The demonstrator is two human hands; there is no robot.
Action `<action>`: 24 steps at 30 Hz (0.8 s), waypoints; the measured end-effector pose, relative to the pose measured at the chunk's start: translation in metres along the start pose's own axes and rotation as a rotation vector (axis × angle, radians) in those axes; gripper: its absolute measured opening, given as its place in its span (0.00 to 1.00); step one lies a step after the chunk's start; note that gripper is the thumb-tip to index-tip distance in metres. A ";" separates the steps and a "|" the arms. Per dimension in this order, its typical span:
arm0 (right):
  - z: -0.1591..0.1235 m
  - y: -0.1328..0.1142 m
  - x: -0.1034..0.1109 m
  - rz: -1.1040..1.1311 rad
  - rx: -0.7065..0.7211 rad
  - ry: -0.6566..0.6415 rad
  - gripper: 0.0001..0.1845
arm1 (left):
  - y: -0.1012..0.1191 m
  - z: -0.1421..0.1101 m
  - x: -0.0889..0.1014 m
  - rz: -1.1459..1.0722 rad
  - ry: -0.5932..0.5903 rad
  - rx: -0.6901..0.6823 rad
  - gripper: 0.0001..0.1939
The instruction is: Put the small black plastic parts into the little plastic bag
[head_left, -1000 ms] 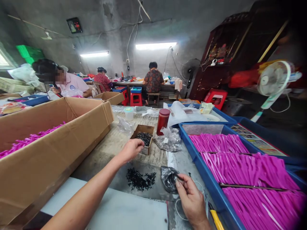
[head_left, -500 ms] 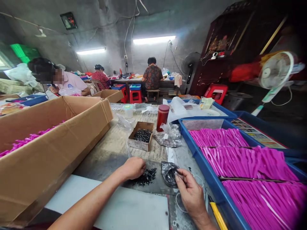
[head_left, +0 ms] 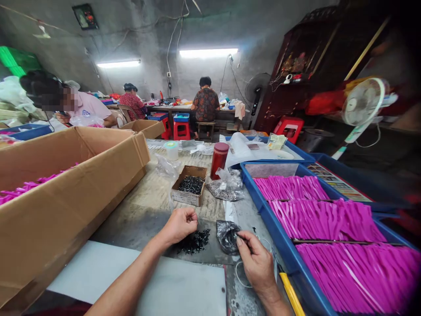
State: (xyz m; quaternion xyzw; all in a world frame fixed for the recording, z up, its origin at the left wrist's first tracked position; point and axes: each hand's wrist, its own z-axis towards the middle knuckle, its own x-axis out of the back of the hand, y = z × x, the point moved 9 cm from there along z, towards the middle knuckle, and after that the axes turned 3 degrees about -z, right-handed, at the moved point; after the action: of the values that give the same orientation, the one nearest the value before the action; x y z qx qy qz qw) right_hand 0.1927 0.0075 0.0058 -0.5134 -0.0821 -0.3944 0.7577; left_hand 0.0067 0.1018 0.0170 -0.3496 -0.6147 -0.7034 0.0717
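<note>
My left hand hovers in a loose fist over a pile of small black parts on the table, fingers curled as if holding some of them. My right hand pinches the edge of a small dark plastic bag just right of the pile. A small cardboard box filled with the same black parts stands a little farther back. A thin white wire loop lies under my right hand.
A big cardboard box with pink pieces stands at the left. Blue trays full of magenta strips fill the right. A red jar, a clear bag of parts and a white cup stand behind. Other people work at tables farther back.
My left hand has come back from the small cardboard box to the black pile and closed into a fist over it. My right hand has kept its pinch on the bag.
</note>
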 end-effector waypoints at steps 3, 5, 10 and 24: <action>0.003 0.002 0.001 -0.018 -0.028 0.000 0.11 | 0.001 0.001 -0.011 -0.184 -0.005 -0.013 0.01; 0.005 0.000 0.000 -0.043 -0.038 -0.019 0.11 | 0.002 -0.001 -0.016 -0.287 -0.018 -0.029 0.02; 0.010 -0.013 -0.015 -0.204 -0.021 -0.194 0.10 | 0.000 -0.004 -0.021 -0.307 -0.056 -0.044 0.05; 0.010 -0.014 -0.055 -0.791 -0.034 -0.586 0.13 | 0.005 -0.007 -0.023 -0.138 -0.113 -0.133 0.11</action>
State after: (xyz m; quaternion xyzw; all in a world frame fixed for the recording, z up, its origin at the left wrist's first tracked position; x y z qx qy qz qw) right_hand 0.1486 0.0419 -0.0093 -0.5443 -0.4739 -0.4923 0.4867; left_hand 0.0238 0.0868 0.0071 -0.3496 -0.5924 -0.7250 -0.0350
